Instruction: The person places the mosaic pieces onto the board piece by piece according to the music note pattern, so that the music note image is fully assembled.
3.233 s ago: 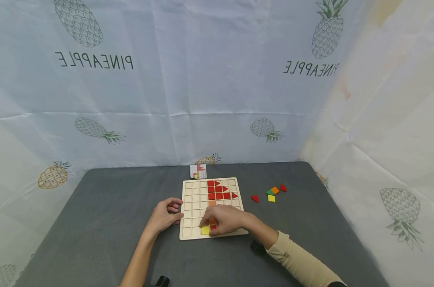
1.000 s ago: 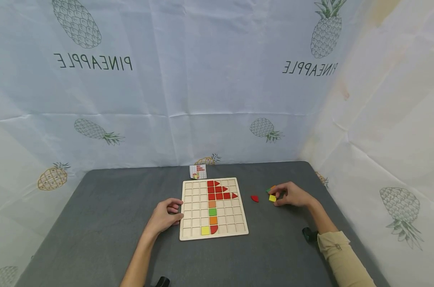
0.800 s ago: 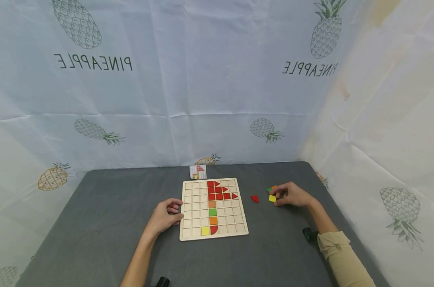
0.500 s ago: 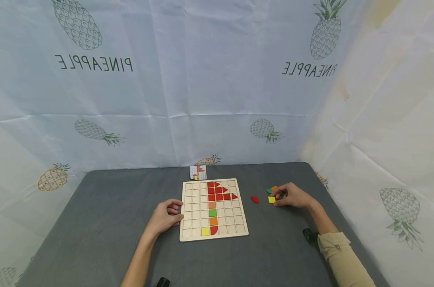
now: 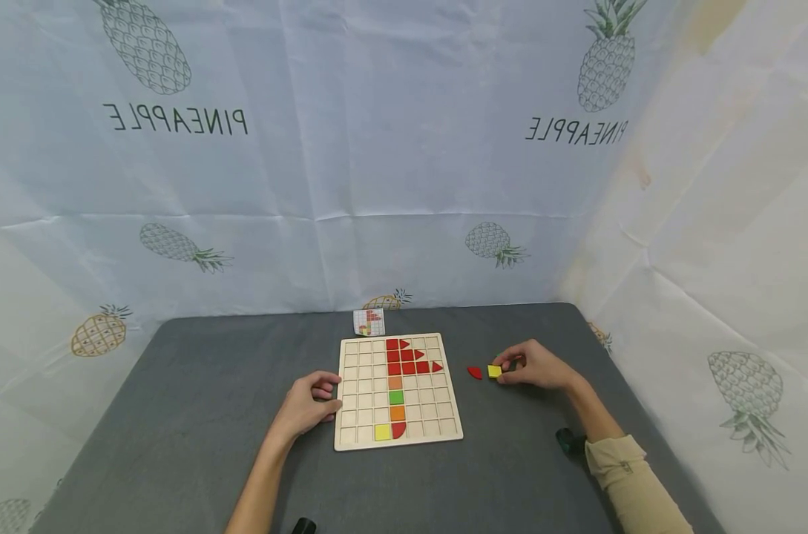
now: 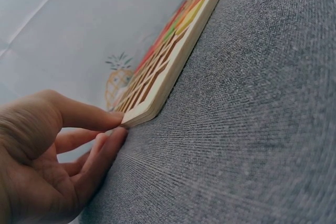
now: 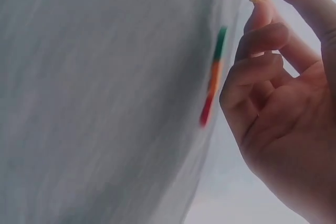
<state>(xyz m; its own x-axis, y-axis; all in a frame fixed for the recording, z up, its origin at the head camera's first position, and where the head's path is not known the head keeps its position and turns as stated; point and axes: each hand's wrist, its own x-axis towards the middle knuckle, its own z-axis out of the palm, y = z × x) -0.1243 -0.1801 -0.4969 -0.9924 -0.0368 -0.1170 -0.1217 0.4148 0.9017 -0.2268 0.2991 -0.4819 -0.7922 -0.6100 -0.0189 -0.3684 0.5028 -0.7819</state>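
Note:
In the head view a wooden grid board (image 5: 363, 397) lies on the grey table, bearing red squares and triangles, an orange and green column, a yellow square (image 5: 382, 432) and a red quarter-round tile (image 5: 398, 430). My left hand (image 5: 305, 404) holds the board's left edge, its thumb (image 6: 100, 117) at the rim in the left wrist view. Right of the board, my right hand (image 5: 533, 365) pinches a yellow square tile (image 5: 494, 371) between thumb and fingers. That tile shows edge-on at the top of the right wrist view. A loose red quarter-round tile (image 5: 475, 372) lies just left of it.
Behind the board stands a small pattern card (image 5: 369, 322). Beyond my right hand, the right wrist view shows a blurred row with a green tile (image 7: 220, 43), an orange tile (image 7: 213, 76) and a red tile (image 7: 206, 110). A pineapple-print curtain (image 5: 404, 163) closes off the back.
My right hand has left the board, gone to the loose tiles at the right and taken up a yellow square, now shifted left toward the red quarter-round. The left hand stays put.

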